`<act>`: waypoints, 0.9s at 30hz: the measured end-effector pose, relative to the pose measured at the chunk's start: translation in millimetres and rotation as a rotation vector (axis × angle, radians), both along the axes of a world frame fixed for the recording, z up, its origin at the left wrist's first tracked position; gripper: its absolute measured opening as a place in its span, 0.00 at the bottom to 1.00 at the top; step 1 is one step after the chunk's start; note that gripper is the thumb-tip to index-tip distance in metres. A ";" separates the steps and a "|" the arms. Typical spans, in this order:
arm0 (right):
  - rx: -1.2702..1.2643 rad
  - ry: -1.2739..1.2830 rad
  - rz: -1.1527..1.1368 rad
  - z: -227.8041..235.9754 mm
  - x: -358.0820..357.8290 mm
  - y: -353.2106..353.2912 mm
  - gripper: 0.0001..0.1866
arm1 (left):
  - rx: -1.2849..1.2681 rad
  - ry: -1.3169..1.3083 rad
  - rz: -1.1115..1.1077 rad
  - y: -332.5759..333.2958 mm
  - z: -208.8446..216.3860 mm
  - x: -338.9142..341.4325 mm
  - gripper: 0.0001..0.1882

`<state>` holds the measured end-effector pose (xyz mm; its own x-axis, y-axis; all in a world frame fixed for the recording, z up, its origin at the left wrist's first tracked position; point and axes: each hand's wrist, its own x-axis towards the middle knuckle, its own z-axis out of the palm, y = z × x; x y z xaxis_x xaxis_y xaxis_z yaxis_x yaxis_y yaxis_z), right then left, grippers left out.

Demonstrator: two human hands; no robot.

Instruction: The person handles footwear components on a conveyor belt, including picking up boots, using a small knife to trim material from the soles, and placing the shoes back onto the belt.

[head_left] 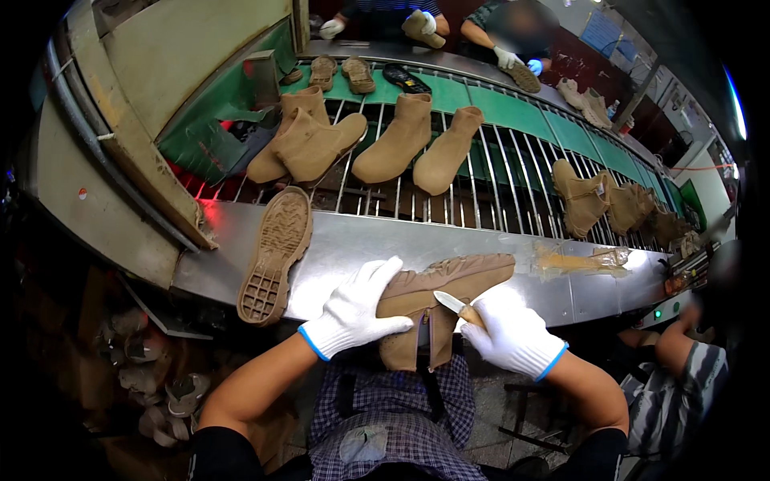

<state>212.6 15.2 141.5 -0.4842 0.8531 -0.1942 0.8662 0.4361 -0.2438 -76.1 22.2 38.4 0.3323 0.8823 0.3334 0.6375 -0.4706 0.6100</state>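
A tan ankle boot (413,303) lies on its side at the near edge of the metal counter, its sole edge away from me and its zipped opening toward me. My left hand (350,311), in a white knit glove, grips the boot at its left, thumb and fingers on the upper. In my gloved right hand (515,335) is a short knife (451,302) with a wooden handle, its blade over the boot's side near the zipper. That hand hides most of the handle. Left of the boot, a loose tan shoe sole (275,250) rests tread up on the counter.
Beyond the metal counter (377,232) runs a rack of metal rods bearing several tan boots (393,144) and a green belt (513,112). A machine housing (200,48) stands at the left. Two gloved people work across the line; another person sits at the right. Shoes (188,393) lie low left.
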 end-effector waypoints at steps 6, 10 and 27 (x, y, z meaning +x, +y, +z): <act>-0.121 -0.063 -0.072 -2.2 -12.1 13.2 0.23 | 0.087 0.203 -0.092 9.7 24.5 2.0 0.49; -0.543 0.431 -0.275 -35.9 1.7 21.1 0.28 | -0.079 0.190 -0.185 28.2 39.3 17.3 0.44; -0.116 0.236 -0.047 -79.3 24.4 -9.8 0.23 | 0.359 0.073 -0.164 9.6 7.9 3.7 0.29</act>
<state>236.9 5.4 62.2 -0.4883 0.8543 -0.1783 0.7980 0.3543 -0.4875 -72.4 31.9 46.3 0.4935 0.6471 0.5811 0.5714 -0.7449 0.3443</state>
